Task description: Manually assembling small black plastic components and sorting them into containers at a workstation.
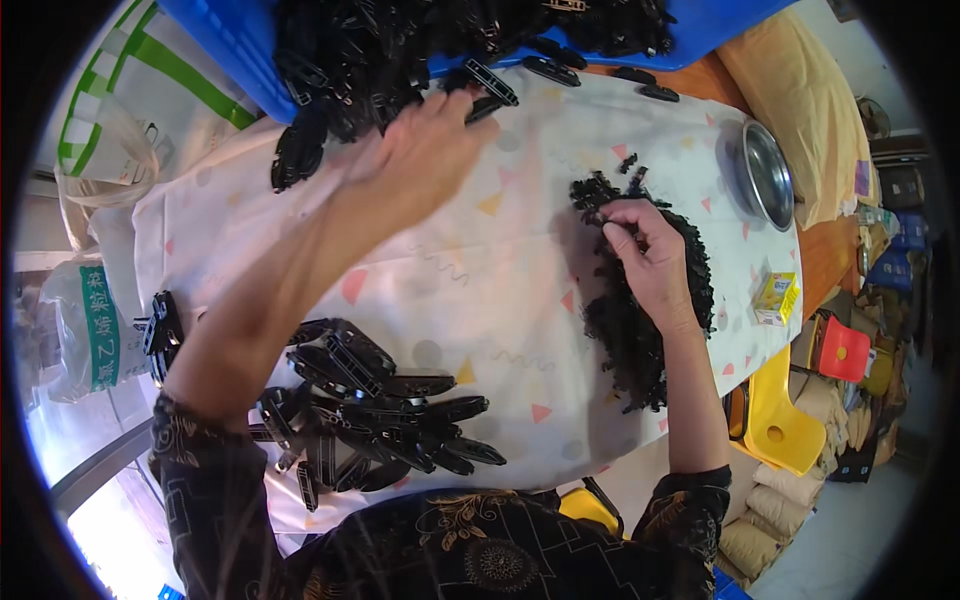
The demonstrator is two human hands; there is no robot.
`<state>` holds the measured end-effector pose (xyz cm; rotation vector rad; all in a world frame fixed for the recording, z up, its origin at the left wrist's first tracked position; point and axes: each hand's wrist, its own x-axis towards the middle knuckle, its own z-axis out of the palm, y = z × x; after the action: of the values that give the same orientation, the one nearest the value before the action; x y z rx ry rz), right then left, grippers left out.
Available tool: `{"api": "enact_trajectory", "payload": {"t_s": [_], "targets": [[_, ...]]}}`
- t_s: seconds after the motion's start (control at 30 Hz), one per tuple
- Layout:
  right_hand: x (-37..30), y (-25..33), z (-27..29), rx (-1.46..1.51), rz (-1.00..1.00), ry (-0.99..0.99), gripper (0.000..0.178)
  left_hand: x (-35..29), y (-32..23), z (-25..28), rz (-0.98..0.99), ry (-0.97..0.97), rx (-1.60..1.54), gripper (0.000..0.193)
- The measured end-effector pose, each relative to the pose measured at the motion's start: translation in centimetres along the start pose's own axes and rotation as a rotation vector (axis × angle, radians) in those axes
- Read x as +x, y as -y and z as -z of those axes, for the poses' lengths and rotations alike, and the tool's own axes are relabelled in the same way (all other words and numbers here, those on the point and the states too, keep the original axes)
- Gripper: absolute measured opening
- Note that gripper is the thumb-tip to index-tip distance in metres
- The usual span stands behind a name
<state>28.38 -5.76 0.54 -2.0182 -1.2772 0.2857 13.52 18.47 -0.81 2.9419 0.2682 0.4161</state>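
My left hand (430, 145) reaches to the far side of the table, slightly blurred. Its curled fingers close on a long, narrow black plastic piece (491, 82) with a slotted frame. Over at the right, my right hand (648, 255) is closed in a pinch, thumb against forefinger, with a small black piece (604, 216) at the fingertips. Beneath and around that hand spreads a pile of small black parts (620, 345). Several finished-looking long black pieces (400, 415) lie heaped near my left forearm.
A blue crate (225, 50) full of long black pieces stands at the far edge. A patterned tablecloth (440, 250) covers the table. A metal bowl (767, 175) and a small yellow box (776, 299) sit at the right. Beyond are yellow (785, 425) and red stools (842, 350).
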Motion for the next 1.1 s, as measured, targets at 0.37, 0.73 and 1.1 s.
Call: {"api": "enact_trajectory", "payload": {"t_s": [0.37,0.73,1.1], "targets": [[-2.8,-1.0,0.6,1.172,-0.292,-0.019,0.013,2.4,1.4,-2.6,0.081,0.081,0.148,0.042],[-7.6,5.1,-0.3,0.445,0.065,-0.280,0.009,-6.9,-10.0,2.6,0.407,0.109,-1.680,0.021],[-11.2,9.8,-2.4,-0.140,0.418,-0.547,0.021,-11.6,-15.7,3.2,0.423,0.099,-2.412,0.029]]}}
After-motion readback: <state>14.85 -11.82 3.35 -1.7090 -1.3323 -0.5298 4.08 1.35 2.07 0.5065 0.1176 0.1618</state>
